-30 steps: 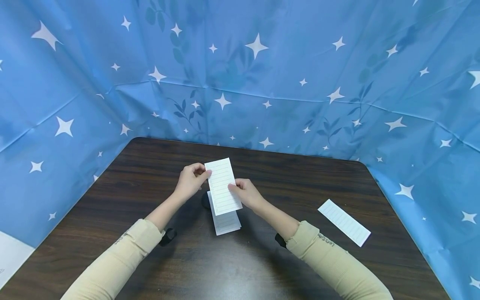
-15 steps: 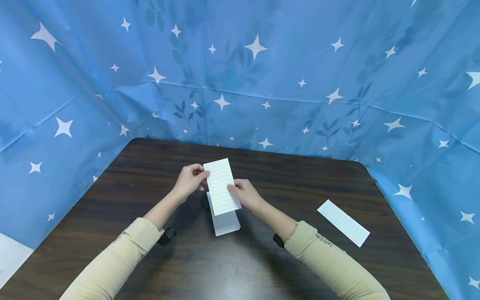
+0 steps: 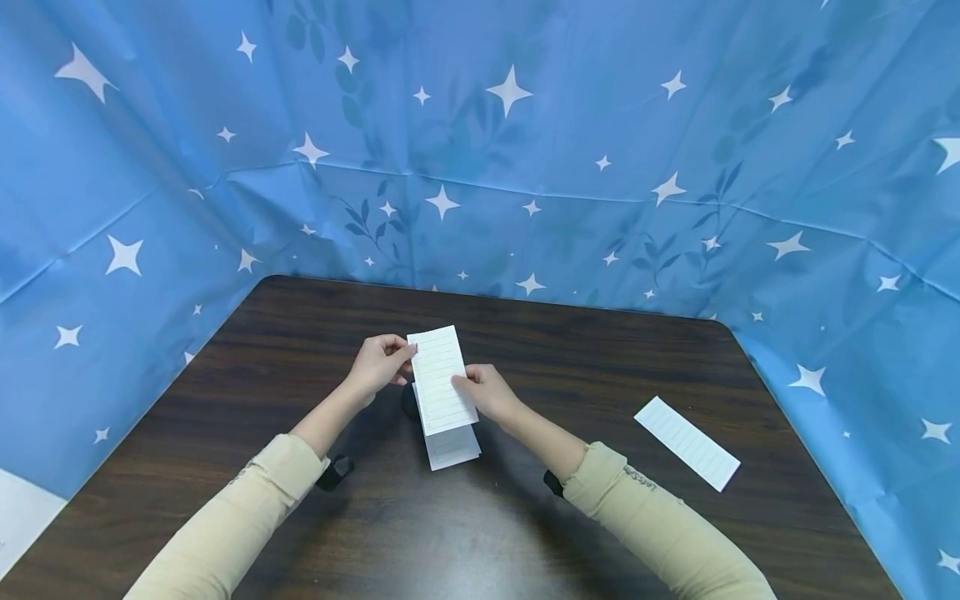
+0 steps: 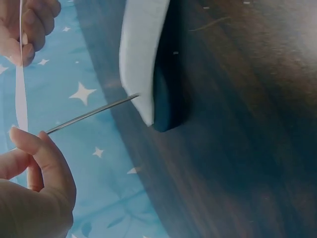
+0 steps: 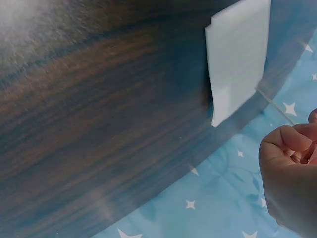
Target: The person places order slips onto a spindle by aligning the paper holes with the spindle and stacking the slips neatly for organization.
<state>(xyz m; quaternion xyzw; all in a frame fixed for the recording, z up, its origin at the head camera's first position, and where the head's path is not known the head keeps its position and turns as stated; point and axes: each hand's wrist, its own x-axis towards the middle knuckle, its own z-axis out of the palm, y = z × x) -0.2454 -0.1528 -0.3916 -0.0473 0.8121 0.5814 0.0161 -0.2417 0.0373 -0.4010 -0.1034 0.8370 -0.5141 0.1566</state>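
Both hands hold a white lined paper slip (image 3: 437,383) over a paper spike. My left hand (image 3: 378,365) pinches its left edge near the top, and my right hand (image 3: 491,393) grips the right edge between thumb and fingers. Below it, several similar slips (image 5: 237,64) are stacked at the foot of the thin metal spike (image 4: 91,114), on its black base (image 4: 169,106). In the left wrist view the held slip is nearly edge-on, and the spike's upper end is hidden at the left hand's fingers (image 4: 52,153).
Another lined slip (image 3: 687,443) lies on the dark wooden table (image 3: 360,533) to the right. A blue star-patterned cloth (image 3: 480,150) hangs behind the table. A white sheet (image 3: 22,517) shows at the left edge.
Over the last half second, the held slip and both hands have moved slightly down in the head view, towards the stacked slips. The slip on the right has stayed put.
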